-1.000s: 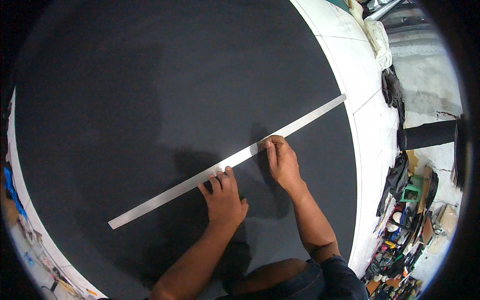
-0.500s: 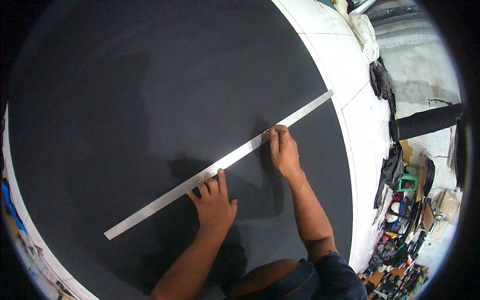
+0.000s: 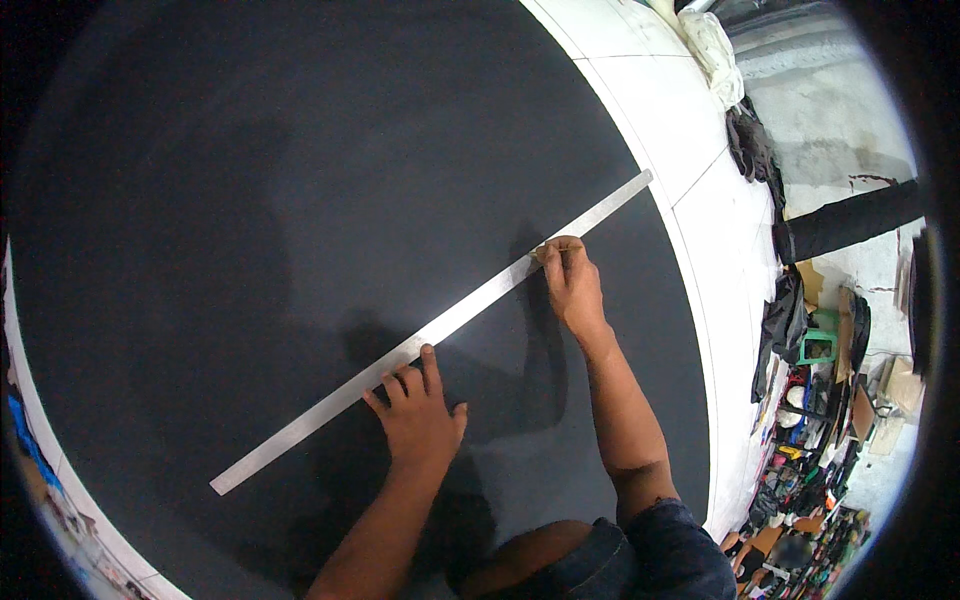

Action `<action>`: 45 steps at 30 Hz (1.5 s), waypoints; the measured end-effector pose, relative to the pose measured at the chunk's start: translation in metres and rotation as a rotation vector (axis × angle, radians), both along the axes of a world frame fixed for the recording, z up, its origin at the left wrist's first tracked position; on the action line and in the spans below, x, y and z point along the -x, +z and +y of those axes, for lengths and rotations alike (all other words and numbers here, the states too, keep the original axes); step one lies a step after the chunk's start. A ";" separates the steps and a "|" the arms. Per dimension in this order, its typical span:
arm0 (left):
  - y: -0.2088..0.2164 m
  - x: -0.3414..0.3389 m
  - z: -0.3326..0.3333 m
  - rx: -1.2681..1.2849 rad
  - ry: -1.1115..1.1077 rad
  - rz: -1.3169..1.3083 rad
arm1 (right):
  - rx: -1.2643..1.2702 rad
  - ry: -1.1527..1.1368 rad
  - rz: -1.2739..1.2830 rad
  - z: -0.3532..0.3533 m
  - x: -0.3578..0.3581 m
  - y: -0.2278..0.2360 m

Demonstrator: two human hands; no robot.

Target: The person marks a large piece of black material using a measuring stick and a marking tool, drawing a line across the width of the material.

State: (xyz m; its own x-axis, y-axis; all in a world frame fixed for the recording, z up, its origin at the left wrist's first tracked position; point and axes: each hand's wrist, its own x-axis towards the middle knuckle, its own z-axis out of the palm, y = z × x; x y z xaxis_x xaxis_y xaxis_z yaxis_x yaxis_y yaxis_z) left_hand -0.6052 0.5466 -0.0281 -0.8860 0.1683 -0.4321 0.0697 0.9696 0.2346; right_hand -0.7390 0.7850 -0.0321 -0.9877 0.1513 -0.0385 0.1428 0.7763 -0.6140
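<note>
A long metal ruler [image 3: 470, 310] lies aslant on a broad sheet of black material [image 3: 300, 200]. Its far right end reaches the sheet's right edge. With fingers spread, my left hand [image 3: 417, 415] presses its fingertips along the ruler's near edge, left of the middle. My right hand [image 3: 575, 290] is pinched round a thin, stick-like thing [image 3: 567, 247] at the ruler, right of the middle. The exact kind of this thin thing is too small to make out, and my fingers hide part of it.
White tiled surface [image 3: 660, 150] borders the sheet on the right. Beyond it are a black roll [image 3: 850, 220], dark cloth [image 3: 750, 145], a green plastic stool [image 3: 818, 347] and a heap of mixed tools and odds and ends [image 3: 800, 470]. Something blue [image 3: 28, 440] shows at the far left.
The whole view has shifted and turned slightly. Both hands keep nearly the same places along the ruler, and the right is still pinched on the thin thing.
</note>
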 end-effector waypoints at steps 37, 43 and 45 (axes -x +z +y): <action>-0.005 -0.001 -0.001 0.007 0.003 0.023 | -0.173 -0.473 0.181 0.204 0.143 -0.044; -0.005 -0.002 -0.002 0.036 -0.008 0.031 | 0.048 -0.623 0.262 0.179 0.122 -0.048; -0.004 -0.002 0.000 0.033 -0.012 0.036 | -0.284 -0.419 0.345 0.179 0.111 -0.053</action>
